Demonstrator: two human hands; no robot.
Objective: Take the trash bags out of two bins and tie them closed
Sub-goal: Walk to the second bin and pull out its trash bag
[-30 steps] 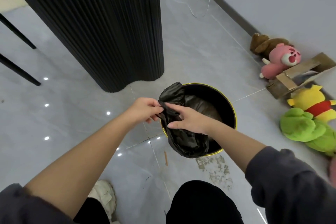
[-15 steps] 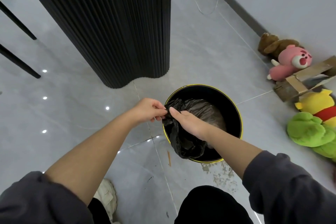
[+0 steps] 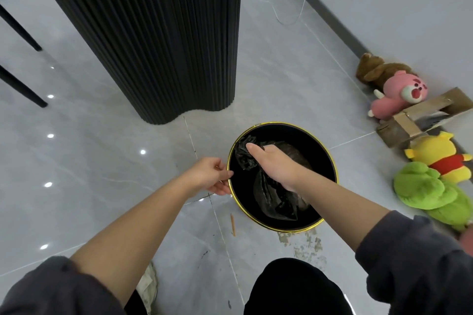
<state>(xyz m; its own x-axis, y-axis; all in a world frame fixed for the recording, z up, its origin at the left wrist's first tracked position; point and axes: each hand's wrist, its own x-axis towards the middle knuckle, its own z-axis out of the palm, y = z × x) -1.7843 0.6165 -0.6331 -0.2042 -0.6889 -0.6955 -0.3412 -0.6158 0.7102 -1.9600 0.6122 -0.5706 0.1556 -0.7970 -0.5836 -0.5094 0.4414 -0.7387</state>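
- One bag (image 3: 271, 194), thin black plastic, sits crumpled inside the bin (image 3: 330, 158), low against its near wall, with a bunched tail rising toward the left rim.
- The right hand (image 3: 275, 163) reaches down into the bin and is closed around the bag's gathered neck, the thumb lying along the crinkled tail.
- The left hand (image 3: 211, 176) rests at the bin's left rim, fingers loosely curled; whether it pinches the gold edge or a scrap of film cannot be told.
- The bag looks light and limp: glossy, wrinkled film that will likely collapse under a grip, slide between fingers and tear if yanked against the rim.
- Best purchase, by this view, is the twisted neck, where the layers bunch thick enough to lift by and later knot.
- Something brownish shows through the film below the wrist, so a modest load is probable.
- The bin is a round, rigid black drum with a thin gold band at its lip, standing on the polished grey tile floor (image 3: 102, 161).
- A fluted black column (image 3: 158, 33) stands beyond the bin; plush toys (image 3: 399, 92) and cardboard (image 3: 419, 120) line the wall at the floor's right edge.
- A thin stick (image 3: 232, 224) lies on the tiles just beside the bin's near-left side.
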